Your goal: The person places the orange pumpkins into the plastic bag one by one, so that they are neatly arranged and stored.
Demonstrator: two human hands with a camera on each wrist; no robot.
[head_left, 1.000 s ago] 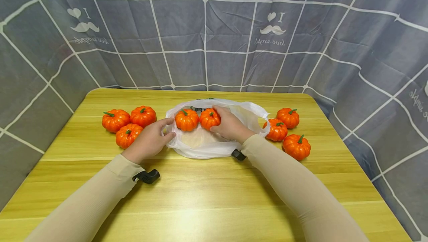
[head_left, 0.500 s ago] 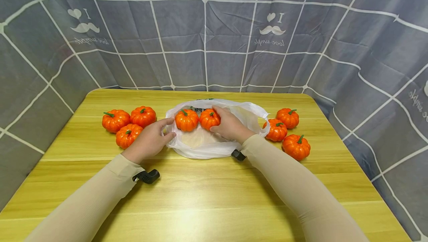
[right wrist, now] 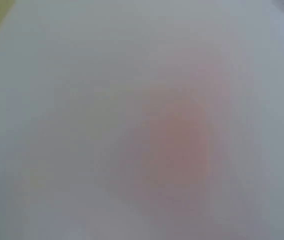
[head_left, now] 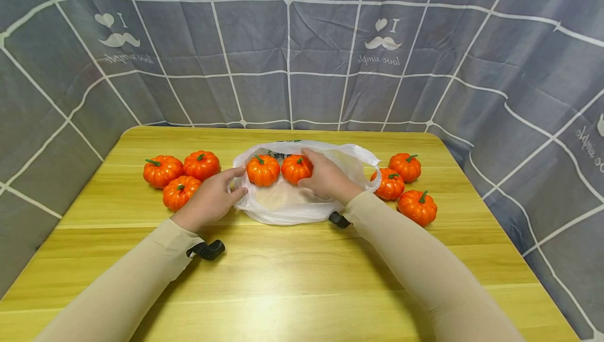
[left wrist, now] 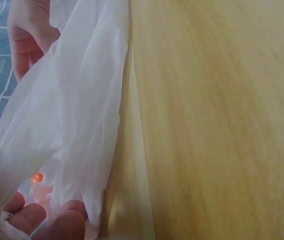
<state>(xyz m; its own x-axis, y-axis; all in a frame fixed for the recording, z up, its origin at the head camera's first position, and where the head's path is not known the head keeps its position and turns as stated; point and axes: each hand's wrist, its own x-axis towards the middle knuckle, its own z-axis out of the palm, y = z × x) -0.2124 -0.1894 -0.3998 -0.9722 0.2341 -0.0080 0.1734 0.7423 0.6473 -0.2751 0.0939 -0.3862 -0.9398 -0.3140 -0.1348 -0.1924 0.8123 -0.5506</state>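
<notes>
A white plastic bag (head_left: 292, 213) lies on the table with its mouth spread. Inside its opening are two small orange pumpkins side by side, a left pumpkin (head_left: 262, 171) and a right pumpkin (head_left: 296, 169), both with green stems. My right hand (head_left: 326, 175) grips the right pumpkin from its right side, fingers behind and thumb in front. My left hand (head_left: 214, 198) holds the bag's left rim; in the left wrist view its curled fingers (left wrist: 64, 225) show among the folds of plastic. White plastic fills the right wrist view and blurs what lies behind.
Left of the bag sit three more pumpkins (head_left: 163, 171), close to my left hand. Another three pumpkins (head_left: 417, 207) stand to the right, one at the bag's handle loop. A grey checked curtain (head_left: 325, 43) surrounds the wooden table (head_left: 264, 279) at the back and sides.
My right hand has shifted very slightly to the right with the right pumpkin. The left hand and the bag look the same.
</notes>
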